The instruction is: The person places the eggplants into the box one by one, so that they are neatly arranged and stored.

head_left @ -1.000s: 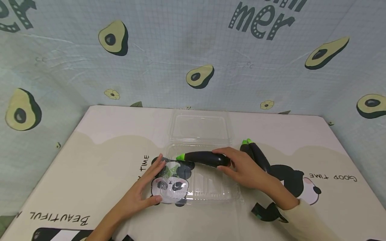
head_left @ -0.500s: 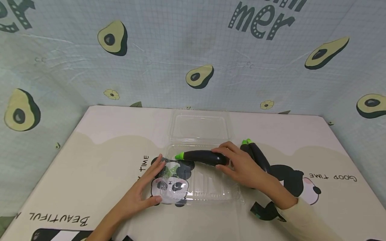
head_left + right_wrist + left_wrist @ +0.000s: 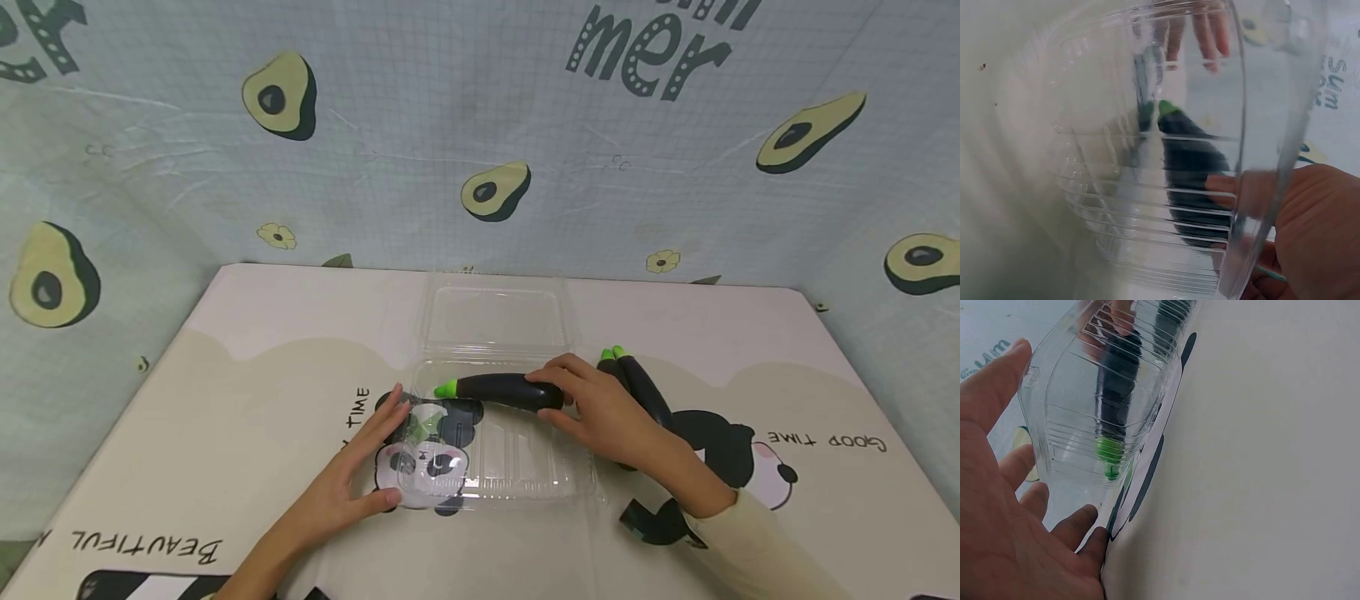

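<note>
A clear plastic clamshell box (image 3: pixel 525 467) lies on the table with its lid (image 3: pixel 498 312) folded back, away from me. My right hand (image 3: pixel 600 412) pinches the thick end of a dark eggplant (image 3: pixel 506 390) inside the far half of the box; its green stem end points left. Through the box wall, the right wrist view shows the fingers (image 3: pixel 1219 184) around the eggplant. My left hand (image 3: pixel 356 471) rests at the box's left side, fingers spread and thumb at the near left corner. The left wrist view has that hand (image 3: pixel 1016 512) against the box wall.
Two more eggplants (image 3: pixel 645 392) with green stems lie right of the box, partly behind my right hand. The printed tablecloth (image 3: pixel 247 442) carries panda drawings and lettering. Behind the table hangs a curtain (image 3: pixel 390 108) with an avocado print.
My right hand has shifted slightly left and away from me, taking the eggplant with it, then stays nearly still. The left hand keeps its place at the box.
</note>
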A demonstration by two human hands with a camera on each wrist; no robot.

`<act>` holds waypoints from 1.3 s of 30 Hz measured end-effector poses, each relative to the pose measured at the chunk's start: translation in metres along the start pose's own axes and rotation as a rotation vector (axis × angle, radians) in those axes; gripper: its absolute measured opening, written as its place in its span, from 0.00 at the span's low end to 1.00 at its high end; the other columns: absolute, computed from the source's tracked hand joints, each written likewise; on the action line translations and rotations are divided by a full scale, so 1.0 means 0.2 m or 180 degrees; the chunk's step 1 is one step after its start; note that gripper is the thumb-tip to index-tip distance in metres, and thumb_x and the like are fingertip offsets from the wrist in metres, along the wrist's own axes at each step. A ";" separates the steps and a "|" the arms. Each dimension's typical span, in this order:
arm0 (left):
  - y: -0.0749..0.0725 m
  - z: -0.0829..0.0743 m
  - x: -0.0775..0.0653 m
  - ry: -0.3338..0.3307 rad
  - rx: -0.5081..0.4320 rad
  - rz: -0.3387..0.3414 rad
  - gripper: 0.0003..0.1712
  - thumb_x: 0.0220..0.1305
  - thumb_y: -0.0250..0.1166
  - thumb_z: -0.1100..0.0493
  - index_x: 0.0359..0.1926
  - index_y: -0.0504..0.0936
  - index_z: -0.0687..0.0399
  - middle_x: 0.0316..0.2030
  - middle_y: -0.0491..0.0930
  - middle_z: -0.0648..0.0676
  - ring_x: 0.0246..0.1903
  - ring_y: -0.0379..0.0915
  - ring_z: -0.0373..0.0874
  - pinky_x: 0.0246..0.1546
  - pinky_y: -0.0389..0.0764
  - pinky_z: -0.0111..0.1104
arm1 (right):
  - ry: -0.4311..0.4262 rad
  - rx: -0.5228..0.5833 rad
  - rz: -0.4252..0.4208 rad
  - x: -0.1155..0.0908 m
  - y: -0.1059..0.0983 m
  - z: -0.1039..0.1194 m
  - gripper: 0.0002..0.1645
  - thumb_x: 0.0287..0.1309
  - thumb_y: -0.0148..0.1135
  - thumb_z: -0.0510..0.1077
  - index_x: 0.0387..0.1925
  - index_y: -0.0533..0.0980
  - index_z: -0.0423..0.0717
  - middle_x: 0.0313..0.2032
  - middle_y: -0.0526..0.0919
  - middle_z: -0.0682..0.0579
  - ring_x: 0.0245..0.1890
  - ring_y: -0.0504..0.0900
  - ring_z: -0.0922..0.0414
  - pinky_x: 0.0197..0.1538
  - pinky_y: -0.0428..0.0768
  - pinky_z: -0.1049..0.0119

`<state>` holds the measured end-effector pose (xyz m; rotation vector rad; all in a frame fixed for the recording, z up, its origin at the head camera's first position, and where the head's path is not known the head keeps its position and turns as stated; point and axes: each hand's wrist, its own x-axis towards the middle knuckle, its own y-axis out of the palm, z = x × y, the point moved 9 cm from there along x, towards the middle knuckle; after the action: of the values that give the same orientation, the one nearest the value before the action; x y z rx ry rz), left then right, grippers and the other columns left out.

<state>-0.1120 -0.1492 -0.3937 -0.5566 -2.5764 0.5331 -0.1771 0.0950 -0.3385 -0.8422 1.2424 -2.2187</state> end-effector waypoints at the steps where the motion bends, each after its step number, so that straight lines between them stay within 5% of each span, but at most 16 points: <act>1: 0.00 0.00 0.00 -0.0025 -0.0003 0.0011 0.50 0.50 0.70 0.64 0.73 0.56 0.57 0.74 0.42 0.58 0.72 0.36 0.55 0.67 0.42 0.26 | 0.0006 -0.0017 0.0003 0.00 0.00 0.00 0.27 0.53 0.70 0.42 0.56 0.75 0.48 0.52 0.74 0.52 0.28 0.76 0.59 0.30 0.74 0.72; 11: 0.00 -0.01 0.00 -0.0035 0.0001 0.0009 0.49 0.51 0.70 0.63 0.73 0.56 0.57 0.74 0.42 0.57 0.73 0.36 0.53 0.66 0.43 0.24 | 0.0076 -0.0264 0.0047 0.01 0.03 -0.01 0.28 0.49 0.73 0.40 0.54 0.75 0.46 0.51 0.76 0.50 0.28 0.77 0.60 0.31 0.76 0.70; 20: 0.00 -0.01 0.00 -0.0027 0.0050 0.0003 0.49 0.51 0.70 0.62 0.72 0.56 0.57 0.74 0.43 0.57 0.72 0.37 0.56 0.66 0.43 0.24 | 0.0202 -0.0557 0.0180 0.03 0.07 0.01 0.24 0.51 0.72 0.41 0.51 0.77 0.47 0.47 0.78 0.52 0.41 0.81 0.57 0.40 0.80 0.62; 29: 0.00 0.02 -0.01 -0.0214 0.0117 0.0045 0.50 0.51 0.70 0.60 0.73 0.56 0.53 0.75 0.42 0.53 0.73 0.37 0.53 0.66 0.43 0.27 | 0.0213 -0.0851 0.0148 0.04 0.08 0.03 0.27 0.50 0.73 0.48 0.52 0.77 0.46 0.47 0.79 0.50 0.40 0.82 0.55 0.38 0.81 0.62; 39: 0.00 0.00 0.00 -0.0028 0.0072 -0.0001 0.49 0.51 0.69 0.62 0.72 0.56 0.58 0.74 0.42 0.56 0.73 0.37 0.53 0.66 0.43 0.23 | 0.0268 -0.1054 0.0053 0.05 0.07 0.04 0.23 0.50 0.73 0.45 0.48 0.78 0.43 0.42 0.80 0.49 0.39 0.82 0.55 0.35 0.81 0.63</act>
<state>-0.1110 -0.1488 -0.3935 -0.5473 -2.5755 0.5650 -0.1784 0.0766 -0.3449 -0.8606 1.6818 -2.0846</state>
